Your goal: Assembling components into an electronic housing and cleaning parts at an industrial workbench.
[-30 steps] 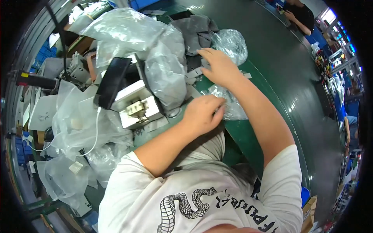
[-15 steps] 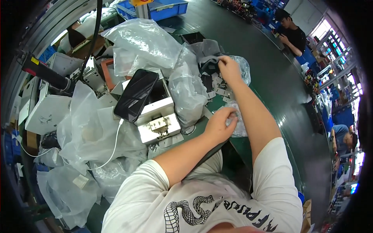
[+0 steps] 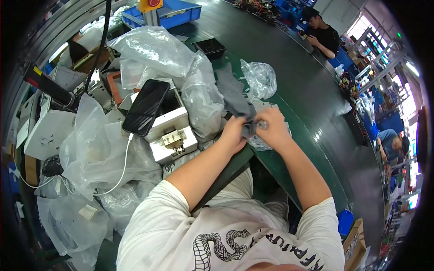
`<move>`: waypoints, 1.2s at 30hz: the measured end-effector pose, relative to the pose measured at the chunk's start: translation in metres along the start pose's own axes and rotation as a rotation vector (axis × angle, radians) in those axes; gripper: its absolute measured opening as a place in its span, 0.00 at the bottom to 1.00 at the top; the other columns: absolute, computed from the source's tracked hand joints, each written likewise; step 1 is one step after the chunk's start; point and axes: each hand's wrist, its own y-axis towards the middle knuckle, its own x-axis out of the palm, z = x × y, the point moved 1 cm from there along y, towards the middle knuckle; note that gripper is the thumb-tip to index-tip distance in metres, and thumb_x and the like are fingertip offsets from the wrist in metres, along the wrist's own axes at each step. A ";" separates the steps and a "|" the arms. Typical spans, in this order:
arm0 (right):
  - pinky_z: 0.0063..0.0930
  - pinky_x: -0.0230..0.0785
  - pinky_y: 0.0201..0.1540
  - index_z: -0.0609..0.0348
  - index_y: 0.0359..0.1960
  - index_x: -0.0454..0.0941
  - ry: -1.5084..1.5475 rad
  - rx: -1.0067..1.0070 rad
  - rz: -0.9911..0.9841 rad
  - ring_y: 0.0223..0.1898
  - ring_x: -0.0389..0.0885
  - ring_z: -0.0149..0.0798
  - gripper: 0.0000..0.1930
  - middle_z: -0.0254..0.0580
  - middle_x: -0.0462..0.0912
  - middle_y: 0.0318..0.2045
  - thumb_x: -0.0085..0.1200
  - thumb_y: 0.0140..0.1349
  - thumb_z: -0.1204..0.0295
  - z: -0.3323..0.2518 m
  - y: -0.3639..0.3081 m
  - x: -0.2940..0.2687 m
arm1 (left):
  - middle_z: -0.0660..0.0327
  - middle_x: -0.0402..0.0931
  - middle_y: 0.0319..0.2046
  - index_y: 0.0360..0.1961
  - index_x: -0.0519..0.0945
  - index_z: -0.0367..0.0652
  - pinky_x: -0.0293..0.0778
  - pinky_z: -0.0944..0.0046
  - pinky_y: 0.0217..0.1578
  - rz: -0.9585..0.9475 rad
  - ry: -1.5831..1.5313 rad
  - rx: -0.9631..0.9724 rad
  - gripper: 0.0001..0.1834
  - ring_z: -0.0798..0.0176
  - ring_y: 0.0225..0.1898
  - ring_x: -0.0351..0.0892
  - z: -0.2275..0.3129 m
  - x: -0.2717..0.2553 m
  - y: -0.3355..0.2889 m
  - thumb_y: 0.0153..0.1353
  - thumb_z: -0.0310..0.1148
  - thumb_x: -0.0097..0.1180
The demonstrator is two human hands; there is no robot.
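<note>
My left hand and my right hand meet over the green table, both gripping the near end of a dark grey cloth that trails away from me. A small shiny part shows between my right fingers, too small to tell what it is. A clear plastic bag lies under my right hand.
A black phone on a white cable leans on a white metal fixture. Heaps of clear plastic bags crowd the left side. A crumpled bag and a black tray lie farther off. Another person works at the far end.
My right hand came back from the far bags with the grey cloth. Both hands now meet on it, where before the left hand rested alone on the clear bag.
</note>
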 end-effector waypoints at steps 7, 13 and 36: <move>0.43 0.59 0.66 0.52 0.61 0.71 0.064 0.068 0.079 0.59 0.72 0.56 0.39 0.52 0.75 0.57 0.58 0.40 0.84 0.000 -0.016 -0.014 | 0.57 0.81 0.47 0.50 0.79 0.34 0.74 0.64 0.47 0.045 0.810 0.222 0.17 0.63 0.46 0.79 -0.018 0.024 -0.011 0.59 0.24 0.58; 0.43 0.61 0.63 0.53 0.55 0.77 0.006 0.189 -0.119 0.57 0.75 0.51 0.32 0.50 0.76 0.58 0.58 0.40 0.83 0.002 -0.015 -0.014 | 0.57 0.80 0.45 0.47 0.79 0.35 0.74 0.64 0.44 0.043 0.701 0.333 0.15 0.65 0.43 0.79 -0.003 0.039 -0.017 0.57 0.27 0.61; 0.38 0.72 0.44 0.60 0.47 0.72 0.200 0.282 0.260 0.42 0.82 0.53 0.21 0.53 0.81 0.36 0.58 0.48 0.80 0.014 -0.016 0.021 | 0.48 0.75 0.47 0.38 0.76 0.37 0.71 0.57 0.51 0.053 1.005 0.853 0.10 0.45 0.50 0.76 -0.003 0.033 -0.024 0.54 0.16 0.55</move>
